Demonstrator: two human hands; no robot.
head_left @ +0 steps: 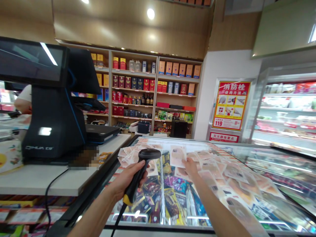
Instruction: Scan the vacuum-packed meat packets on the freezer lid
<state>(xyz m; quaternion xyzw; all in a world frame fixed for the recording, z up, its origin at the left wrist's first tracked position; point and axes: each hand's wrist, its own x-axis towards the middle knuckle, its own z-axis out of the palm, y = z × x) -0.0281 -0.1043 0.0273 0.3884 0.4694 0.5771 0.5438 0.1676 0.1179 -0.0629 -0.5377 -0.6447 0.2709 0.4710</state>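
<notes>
My left hand (133, 176) is wrapped round the handle of a black and yellow barcode scanner (149, 153), whose head points away over a glass-topped freezer (161, 184). A flat clear packet with a small label (178, 156) is pinched at its lower right corner by my right hand (190, 167). Many similar packets (222, 174) lie spread on the glass to the right, partly behind my right forearm. A smaller pile of packets (128, 155) rests on the left, behind the scanner. Under the glass, colourful wrapped goods (174, 200) show.
A checkout terminal (53, 121) stands on the white counter (106, 174) at left, its cable hanging over the front. Shelves of boxes (133, 84) line the back wall. A lit display fridge (288, 112) is at right. Another person's arm (23, 100) shows far left.
</notes>
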